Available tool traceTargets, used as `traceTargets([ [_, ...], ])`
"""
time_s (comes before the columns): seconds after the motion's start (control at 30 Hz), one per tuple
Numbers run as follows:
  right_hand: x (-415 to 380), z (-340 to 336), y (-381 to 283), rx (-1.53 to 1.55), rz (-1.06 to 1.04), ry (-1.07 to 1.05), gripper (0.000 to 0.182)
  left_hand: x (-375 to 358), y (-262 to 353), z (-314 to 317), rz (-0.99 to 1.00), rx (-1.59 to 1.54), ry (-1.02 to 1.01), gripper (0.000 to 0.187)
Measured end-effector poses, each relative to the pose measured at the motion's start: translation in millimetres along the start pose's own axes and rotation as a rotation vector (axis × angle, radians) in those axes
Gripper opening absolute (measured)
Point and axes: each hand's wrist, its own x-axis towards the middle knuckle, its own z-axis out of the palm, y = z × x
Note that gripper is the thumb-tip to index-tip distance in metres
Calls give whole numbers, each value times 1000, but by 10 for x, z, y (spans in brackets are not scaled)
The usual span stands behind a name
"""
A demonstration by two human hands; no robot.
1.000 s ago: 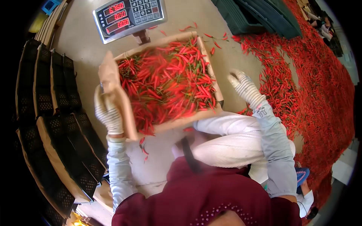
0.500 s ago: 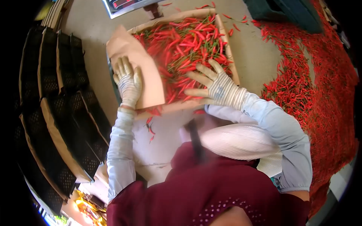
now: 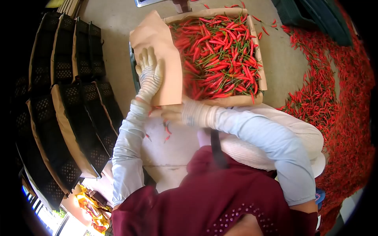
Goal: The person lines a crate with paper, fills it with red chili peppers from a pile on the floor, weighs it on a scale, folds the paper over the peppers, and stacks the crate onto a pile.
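A crate lined with brown paper (image 3: pixel 258 59) is heaped with red chili peppers (image 3: pixel 220 55), some with green stems. My left hand (image 3: pixel 150 76), in a pale knit glove, lies flat with its fingers stretched on a brown paper flap (image 3: pixel 170 59) folded over the crate's left part. My right hand (image 3: pixel 193 113), gloved too, is at the near edge of the crate by the flap's lower corner. Motion smears its fingers, so I cannot see whether it grips anything. A few loose chilies (image 3: pixel 167 129) lie on the floor just below the crate.
Stacked black perforated crates (image 3: pixel 73 118) with brown paper edges stand at the left. A broad spread of red chilies (image 3: pixel 346 129) covers the right side. Beyond it lies a dark green crate (image 3: pixel 315 17). Part of a scale (image 3: pixel 147 2) shows at the top.
My right hand has moved from over the chilies, left and toward me, to the crate's near edge. My left hand stays flat on the paper flap. The whole view has shifted slightly.
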Motion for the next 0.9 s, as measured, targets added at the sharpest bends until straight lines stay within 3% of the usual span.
traceTargets([
  [0.1,16,-184,165,50,107,63,42,-18,94,-91,3,7,-10,69],
  [0.17,-113,-571,243,-119,-88,-86,41,-2,41,-63,20,-8,-9,69],
  [0.3,-96,-701,337,-49,4,-105,30,52,-31,-51,-3,-74,-47,69],
  [0.33,-93,-652,385,-102,86,-168,28,76,-89,-40,18,-123,-74,69],
  [0.37,-76,-666,483,-243,13,-245,26,65,-91,-79,39,-170,-101,68],
  [0.43,-36,-523,431,-290,61,-242,25,63,-59,-144,15,-166,-114,67],
  [0.63,-27,-857,267,-21,12,-113,23,173,-353,-134,92,-372,-269,64],
  [0.8,408,-34,-126,-71,-206,18,23,215,-292,-210,114,-434,-295,65],
  [0.9,670,189,-233,-187,-231,101,26,218,-245,-250,112,-436,-281,65],
])
